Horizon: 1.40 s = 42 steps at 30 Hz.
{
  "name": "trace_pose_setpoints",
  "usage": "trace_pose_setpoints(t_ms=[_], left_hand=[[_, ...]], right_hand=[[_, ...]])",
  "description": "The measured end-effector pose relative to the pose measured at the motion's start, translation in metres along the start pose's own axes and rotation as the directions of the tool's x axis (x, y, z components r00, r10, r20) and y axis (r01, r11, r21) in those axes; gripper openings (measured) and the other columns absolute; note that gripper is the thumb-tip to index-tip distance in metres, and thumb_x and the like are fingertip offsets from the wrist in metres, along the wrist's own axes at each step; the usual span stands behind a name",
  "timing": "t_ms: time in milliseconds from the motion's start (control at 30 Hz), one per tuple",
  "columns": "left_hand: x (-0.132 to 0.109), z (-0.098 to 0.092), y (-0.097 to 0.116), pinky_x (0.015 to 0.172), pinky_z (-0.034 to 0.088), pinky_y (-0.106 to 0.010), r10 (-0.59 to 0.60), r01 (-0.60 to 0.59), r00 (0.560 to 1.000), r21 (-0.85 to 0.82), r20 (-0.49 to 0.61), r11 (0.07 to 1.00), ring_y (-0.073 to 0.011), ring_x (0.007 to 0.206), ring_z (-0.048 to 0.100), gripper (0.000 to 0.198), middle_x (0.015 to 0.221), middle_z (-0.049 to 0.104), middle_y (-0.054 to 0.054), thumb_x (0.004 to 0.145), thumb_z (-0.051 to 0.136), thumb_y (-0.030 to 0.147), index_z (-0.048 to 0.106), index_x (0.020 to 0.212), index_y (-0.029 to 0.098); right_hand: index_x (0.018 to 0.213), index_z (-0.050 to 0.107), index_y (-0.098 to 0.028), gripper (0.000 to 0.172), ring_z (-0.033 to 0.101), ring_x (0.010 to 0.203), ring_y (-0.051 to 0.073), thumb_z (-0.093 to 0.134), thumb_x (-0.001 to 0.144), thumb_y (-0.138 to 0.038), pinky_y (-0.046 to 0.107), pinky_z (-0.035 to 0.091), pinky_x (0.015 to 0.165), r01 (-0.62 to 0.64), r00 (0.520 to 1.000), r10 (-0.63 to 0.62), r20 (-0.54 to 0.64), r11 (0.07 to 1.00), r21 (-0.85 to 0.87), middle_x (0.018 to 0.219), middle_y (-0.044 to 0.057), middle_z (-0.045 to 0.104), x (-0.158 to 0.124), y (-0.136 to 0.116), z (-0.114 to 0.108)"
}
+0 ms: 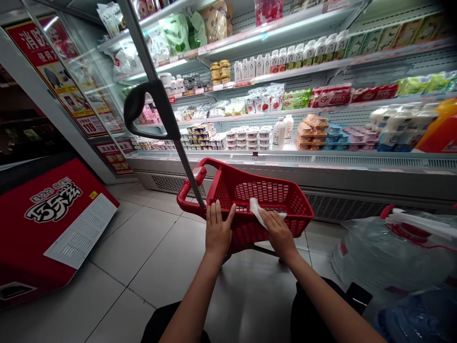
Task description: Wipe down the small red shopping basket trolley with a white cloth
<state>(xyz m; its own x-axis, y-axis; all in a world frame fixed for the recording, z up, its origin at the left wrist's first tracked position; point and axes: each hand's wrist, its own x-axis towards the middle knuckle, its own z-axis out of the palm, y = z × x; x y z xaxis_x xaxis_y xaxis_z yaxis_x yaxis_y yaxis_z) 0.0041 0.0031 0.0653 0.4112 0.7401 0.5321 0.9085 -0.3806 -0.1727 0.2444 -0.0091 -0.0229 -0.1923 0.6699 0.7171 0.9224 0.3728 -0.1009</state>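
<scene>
A red plastic shopping basket cart (250,226) with perforated sides stands on the floor in front of me, and a long grey pull handle (157,105) rises from its left end. My left hand (218,228) lies against the near left rim, fingers stretched and thumb apart. Under the fingers of my right hand (279,233) is a crumpled white cloth or tissue (257,209), held at the near rim of the basket. Part of the cloth hangs over the inside; the rest is hidden by the hand.
Behind the basket runs a refrigerated shelf (321,162) with bottles, yogurt cups and packs. A red freezer cabinet (50,214) stands at left. At right, large clear water jugs (396,252) sit close to my leg. Grey tiles (143,267) cover the floor.
</scene>
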Motion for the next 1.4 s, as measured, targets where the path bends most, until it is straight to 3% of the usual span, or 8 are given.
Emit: trace_pose_setpoints(t_ms=[200,433,533,700,867,967,1267,1400], left_hand=[[0.001,0.008,0.005,0.122,0.021,-0.072,-0.054,0.053,0.998,-0.041,-0.010,0.998,-0.0458,0.154,0.024,0.091,0.173,0.016,-0.011,0.070,0.072,0.007,0.048,0.153,0.035],[-0.001,0.014,0.011,0.122,0.026,-0.068,-0.040,0.038,0.998,-0.028,-0.048,0.999,-0.0445,0.153,0.026,0.086,0.173,0.014,-0.014,0.078,0.071,0.010,0.043,0.156,0.035],[-0.003,0.012,0.006,0.122,0.026,-0.067,-0.008,0.008,0.999,-0.007,-0.053,1.000,-0.0428,0.153,0.030,0.090,0.173,0.015,-0.013,0.081,0.069,0.010,0.035,0.160,0.035],[-0.006,0.005,-0.005,0.123,0.024,-0.067,0.018,-0.018,1.000,-0.002,-0.016,1.000,-0.0431,0.154,0.026,0.098,0.173,0.014,-0.012,0.073,0.071,0.009,0.034,0.160,0.035],[-0.002,0.005,-0.006,0.124,0.022,-0.068,-0.008,0.008,1.000,-0.029,0.011,1.000,-0.0439,0.155,0.022,0.093,0.174,0.012,-0.012,0.069,0.072,0.009,0.045,0.154,0.032],[0.002,0.008,-0.002,0.122,0.023,-0.070,-0.039,0.038,0.999,-0.069,-0.013,0.997,-0.0472,0.154,0.021,0.083,0.173,0.012,-0.013,0.068,0.075,0.010,0.056,0.146,0.029],[0.003,0.010,-0.003,0.121,0.027,-0.069,-0.030,0.029,0.999,-0.044,-0.026,0.999,-0.0472,0.153,0.024,0.083,0.173,0.013,-0.013,0.068,0.075,0.009,0.056,0.146,0.030],[0.000,0.008,-0.016,0.122,0.027,-0.067,0.004,-0.004,1.000,-0.016,-0.013,1.000,-0.0441,0.155,0.023,0.086,0.173,0.013,-0.011,0.071,0.072,0.006,0.051,0.150,0.033]], right_hand=[[0.165,0.025,-0.022,0.085,0.052,0.138,0.026,0.037,0.084,0.001,0.052,0.039,0.119,-0.122,0.993,0.122,-0.005,0.988,-0.098,0.148,0.008,0.059,-0.030,0.034,-0.015],[0.163,0.030,-0.017,0.082,0.045,0.142,0.025,0.036,0.083,0.001,0.050,0.037,0.122,-0.044,0.999,0.040,0.034,0.991,0.128,0.153,0.007,0.055,0.028,-0.052,0.013],[0.163,0.028,-0.017,0.083,0.044,0.143,0.023,0.037,0.082,0.001,0.049,0.034,0.124,0.010,0.999,-0.016,0.039,0.989,0.146,0.156,0.007,0.052,0.039,-0.067,0.014],[0.164,0.028,-0.020,0.085,0.050,0.139,0.024,0.039,0.082,0.000,0.049,0.035,0.123,0.040,0.998,-0.041,0.037,0.999,0.027,0.153,0.007,0.055,0.007,-0.018,-0.002],[0.164,0.028,-0.023,0.083,0.054,0.136,0.024,0.036,0.084,0.000,0.050,0.034,0.122,-0.102,0.994,0.104,0.019,0.989,-0.108,0.148,0.007,0.060,-0.042,0.056,-0.028],[0.162,0.032,-0.022,0.076,0.057,0.131,0.026,0.036,0.088,-0.003,0.051,0.037,0.119,-0.192,0.981,0.192,-0.010,0.975,-0.109,0.142,0.009,0.063,-0.049,0.070,-0.033],[0.160,0.036,-0.020,0.079,0.050,0.136,0.024,0.040,0.084,0.000,0.049,0.032,0.124,-0.014,0.998,0.010,0.067,0.999,0.053,0.151,0.006,0.057,0.025,-0.044,0.009],[0.159,0.040,-0.023,0.076,0.053,0.134,0.022,0.040,0.086,0.000,0.045,0.034,0.123,0.039,0.995,-0.045,0.090,0.997,0.063,0.150,0.004,0.058,0.030,-0.044,0.006]])
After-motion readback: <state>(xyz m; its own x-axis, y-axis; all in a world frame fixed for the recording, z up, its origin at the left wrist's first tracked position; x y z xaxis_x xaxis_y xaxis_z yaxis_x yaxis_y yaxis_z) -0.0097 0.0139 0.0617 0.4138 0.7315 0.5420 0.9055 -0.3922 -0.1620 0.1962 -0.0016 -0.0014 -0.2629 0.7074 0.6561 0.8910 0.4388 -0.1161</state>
